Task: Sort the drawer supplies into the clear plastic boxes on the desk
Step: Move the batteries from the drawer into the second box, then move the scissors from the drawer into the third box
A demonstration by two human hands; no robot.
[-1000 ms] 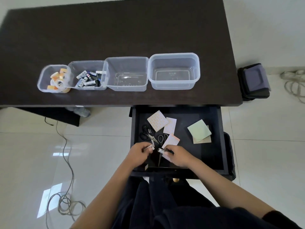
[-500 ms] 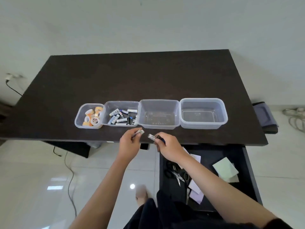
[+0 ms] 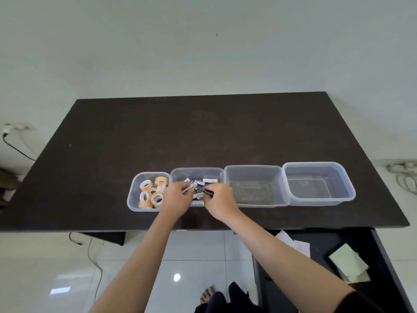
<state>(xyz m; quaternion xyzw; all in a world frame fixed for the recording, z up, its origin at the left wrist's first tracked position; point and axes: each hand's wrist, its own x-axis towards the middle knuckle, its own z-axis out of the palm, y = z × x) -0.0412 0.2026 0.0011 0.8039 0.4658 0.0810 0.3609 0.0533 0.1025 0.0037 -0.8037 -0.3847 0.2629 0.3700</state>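
Note:
Four clear plastic boxes stand in a row on the dark desk point(image 3: 203, 132). The leftmost box point(image 3: 135, 204) holds several tape rolls point(image 3: 151, 192). The second box point(image 3: 196, 172) holds several batteries. My left hand point(image 3: 176, 197) pinches a white battery point(image 3: 188, 188) over that box. My right hand point(image 3: 220, 201) pinches a black battery point(image 3: 208, 192) over the same box. The third box point(image 3: 253, 172) and the fourth box point(image 3: 316, 168) hold nothing. The open drawer point(image 3: 388, 267) at lower right shows a green note pad point(image 3: 347, 262) and white paper point(image 3: 293, 243).
A cable point(image 3: 94, 263) trails over the shiny tiled floor below the desk's left side. A wall socket with a plug point(image 3: 10, 128) is at far left. More cables point(image 3: 404, 175) lie at far right. My foot point(image 3: 207, 294) shows at the bottom.
Both hands rose from the drawer with a battery each and moved forward over the desk edge to the second box. The view tilted up, so the drawer slid to the lower right.

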